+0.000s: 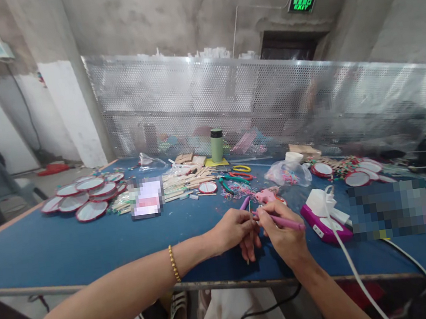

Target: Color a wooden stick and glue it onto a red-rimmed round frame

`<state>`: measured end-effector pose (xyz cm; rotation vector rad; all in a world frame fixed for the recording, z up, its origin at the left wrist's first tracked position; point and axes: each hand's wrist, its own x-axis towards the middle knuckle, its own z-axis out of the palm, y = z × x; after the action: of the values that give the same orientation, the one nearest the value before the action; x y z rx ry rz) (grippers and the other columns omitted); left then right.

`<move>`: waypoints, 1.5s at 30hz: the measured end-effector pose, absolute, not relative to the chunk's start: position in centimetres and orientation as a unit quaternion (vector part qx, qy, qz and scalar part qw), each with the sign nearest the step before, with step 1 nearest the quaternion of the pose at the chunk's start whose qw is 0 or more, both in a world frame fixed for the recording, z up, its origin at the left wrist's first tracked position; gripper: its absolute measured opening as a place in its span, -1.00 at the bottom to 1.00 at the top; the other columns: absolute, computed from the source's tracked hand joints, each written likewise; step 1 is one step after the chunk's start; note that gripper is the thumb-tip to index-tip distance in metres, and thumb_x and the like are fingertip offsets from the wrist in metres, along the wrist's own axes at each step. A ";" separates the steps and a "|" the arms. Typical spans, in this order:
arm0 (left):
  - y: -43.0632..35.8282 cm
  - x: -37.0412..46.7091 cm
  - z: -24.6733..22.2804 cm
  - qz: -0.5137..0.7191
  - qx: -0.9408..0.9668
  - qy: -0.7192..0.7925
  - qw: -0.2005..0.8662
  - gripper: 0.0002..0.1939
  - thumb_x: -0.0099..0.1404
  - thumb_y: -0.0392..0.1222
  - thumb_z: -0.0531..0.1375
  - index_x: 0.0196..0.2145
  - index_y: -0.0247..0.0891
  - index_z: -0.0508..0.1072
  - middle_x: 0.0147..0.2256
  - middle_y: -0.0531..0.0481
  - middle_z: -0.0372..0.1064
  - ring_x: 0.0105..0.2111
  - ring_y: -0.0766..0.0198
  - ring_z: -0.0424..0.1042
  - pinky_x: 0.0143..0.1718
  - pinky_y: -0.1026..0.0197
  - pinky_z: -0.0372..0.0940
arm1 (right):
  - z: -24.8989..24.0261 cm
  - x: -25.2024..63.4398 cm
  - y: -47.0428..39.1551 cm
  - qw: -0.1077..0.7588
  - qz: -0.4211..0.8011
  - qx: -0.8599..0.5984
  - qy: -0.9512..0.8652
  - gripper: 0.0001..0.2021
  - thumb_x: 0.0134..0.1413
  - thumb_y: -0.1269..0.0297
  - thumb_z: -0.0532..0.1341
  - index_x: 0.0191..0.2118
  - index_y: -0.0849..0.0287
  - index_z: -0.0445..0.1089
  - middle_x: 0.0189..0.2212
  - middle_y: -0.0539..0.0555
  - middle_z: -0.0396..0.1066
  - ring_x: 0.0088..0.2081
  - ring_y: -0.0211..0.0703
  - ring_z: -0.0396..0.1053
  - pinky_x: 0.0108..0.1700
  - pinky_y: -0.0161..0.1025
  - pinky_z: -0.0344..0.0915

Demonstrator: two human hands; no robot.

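Observation:
My left hand [235, 230] is closed in a pinch on a thin stick [250, 208], low over the blue table [137, 242]. Close against it on the right, my right hand [285, 228] is wrapped round a pink pen-like tool [287, 222], whose tip points left at the stick. Just beyond my fingers lie a purple piece [244, 203] and a pink glue gun [267, 196]. My fingers partly cover the stick's lower part.
Red-rimmed discs [92, 209] pile up at the left, near a blurred phone [148, 198] and many wooden sticks [188, 182]. A green bottle [216, 146] stands behind. To the right are a purple power strip [325, 223] and a white cable [346, 262].

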<state>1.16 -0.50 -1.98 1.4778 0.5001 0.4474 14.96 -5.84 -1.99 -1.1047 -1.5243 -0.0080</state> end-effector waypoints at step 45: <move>-0.6 1.1 -1.6 0.202 0.653 0.230 0.693 -0.67 0.25 0.02 0.18 -0.43 -0.33 0.27 -0.61 0.00 0.39 -0.74 0.35 0.35 -0.71 0.36 0.26 | -1.9 14.9 -5.7 0.594 0.000 -0.484 -0.643 -0.78 0.13 0.28 0.15 -0.52 0.13 0.34 -0.62 -0.05 0.36 -0.59 -0.28 0.28 -0.53 -0.33 0.23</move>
<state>1.07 -0.60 -1.64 1.4595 0.5132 0.4507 14.86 -5.72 -1.88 -1.1239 -1.4940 -0.0008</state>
